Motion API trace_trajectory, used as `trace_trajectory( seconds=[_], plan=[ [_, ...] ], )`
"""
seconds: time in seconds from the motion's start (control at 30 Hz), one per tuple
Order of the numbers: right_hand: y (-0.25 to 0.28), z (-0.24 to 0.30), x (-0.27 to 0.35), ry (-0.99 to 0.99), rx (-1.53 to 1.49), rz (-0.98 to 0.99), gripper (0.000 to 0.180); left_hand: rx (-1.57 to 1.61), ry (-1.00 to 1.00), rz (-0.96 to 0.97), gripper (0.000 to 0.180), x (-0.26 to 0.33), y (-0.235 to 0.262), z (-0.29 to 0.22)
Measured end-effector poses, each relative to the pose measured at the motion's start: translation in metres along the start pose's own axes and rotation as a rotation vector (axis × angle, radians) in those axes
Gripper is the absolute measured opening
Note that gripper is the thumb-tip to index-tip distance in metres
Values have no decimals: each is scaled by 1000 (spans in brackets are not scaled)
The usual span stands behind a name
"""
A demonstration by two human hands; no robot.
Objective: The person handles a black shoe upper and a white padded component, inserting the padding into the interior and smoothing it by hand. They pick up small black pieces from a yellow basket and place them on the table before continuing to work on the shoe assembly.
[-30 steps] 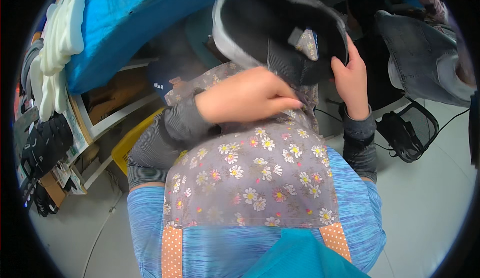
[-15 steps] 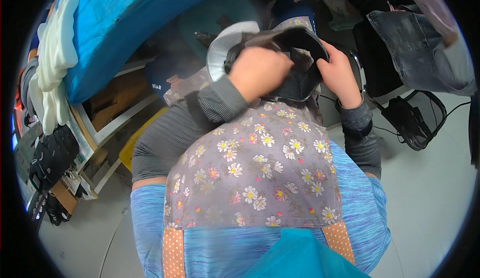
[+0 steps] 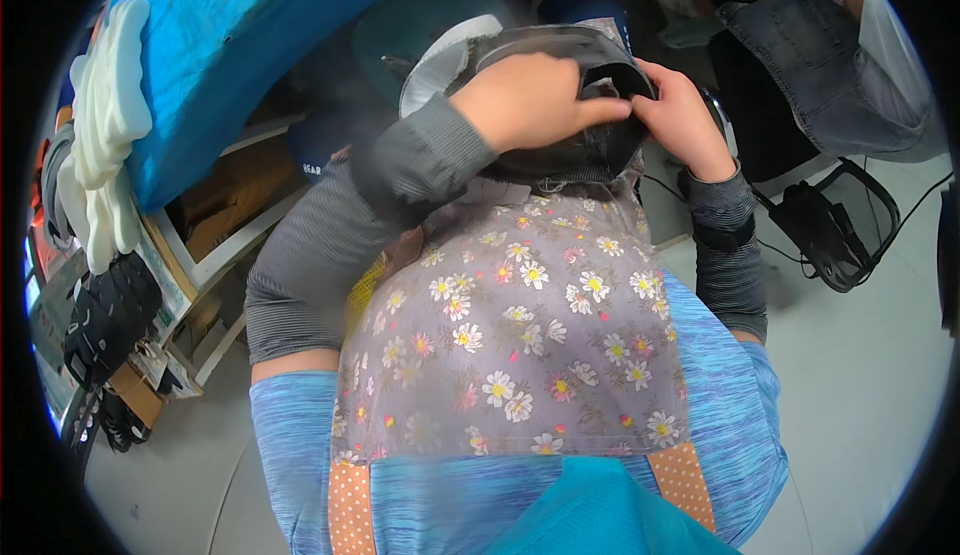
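Observation:
Above my lap I hold a dark, hollow cap-like piece (image 3: 560,160) with a black inner side and mesh-like fabric. A pale grey curved flap (image 3: 432,67) sticks out at its left side. My right hand (image 3: 688,123) pinches the right rim between thumb and fingers. Across the top of the opening lies my left hand (image 3: 530,103). Its fingers are bent over the dark edge and partly hidden, while its thumb reaches right, close to the right thumb. The exact kind of the piece cannot be made out. A floral apron (image 3: 520,335) covers my front.
A blue-covered surface (image 3: 230,45) curves across the upper left. White foam-like shapes (image 3: 110,105) hang at the far left above black pieces (image 3: 110,305). To the right, a black bag (image 3: 825,235) lies on the floor, with another person's dark denim-clad leg (image 3: 825,75) beyond it.
My left hand has moved slightly up and right, bringing its thumb near my right thumb. The dark piece has turned and shifted slightly. The denim-clad leg at right has shifted.

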State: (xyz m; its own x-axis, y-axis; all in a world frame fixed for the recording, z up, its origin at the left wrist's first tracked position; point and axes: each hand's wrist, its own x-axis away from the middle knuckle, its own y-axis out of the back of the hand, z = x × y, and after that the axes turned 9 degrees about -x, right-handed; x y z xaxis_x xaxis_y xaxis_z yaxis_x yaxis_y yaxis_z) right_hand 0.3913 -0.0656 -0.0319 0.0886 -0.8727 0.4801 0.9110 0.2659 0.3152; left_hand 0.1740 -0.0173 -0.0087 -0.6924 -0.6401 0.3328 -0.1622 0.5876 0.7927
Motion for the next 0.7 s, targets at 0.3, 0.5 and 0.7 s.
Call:
trace_trajectory(
  seconds=[0.3,0.5,0.7],
  plan=[
    [2,13,0,-105,24,111,54,-486,-489,-276,15,2,-50,-13],
    [-1,-1,2,166,91,88,51,-507,-408,-234,12,4,-43,-6],
    [6,1,4,330,437,130,42,-502,-191,-456,15,3,-41,9]
  ],
)
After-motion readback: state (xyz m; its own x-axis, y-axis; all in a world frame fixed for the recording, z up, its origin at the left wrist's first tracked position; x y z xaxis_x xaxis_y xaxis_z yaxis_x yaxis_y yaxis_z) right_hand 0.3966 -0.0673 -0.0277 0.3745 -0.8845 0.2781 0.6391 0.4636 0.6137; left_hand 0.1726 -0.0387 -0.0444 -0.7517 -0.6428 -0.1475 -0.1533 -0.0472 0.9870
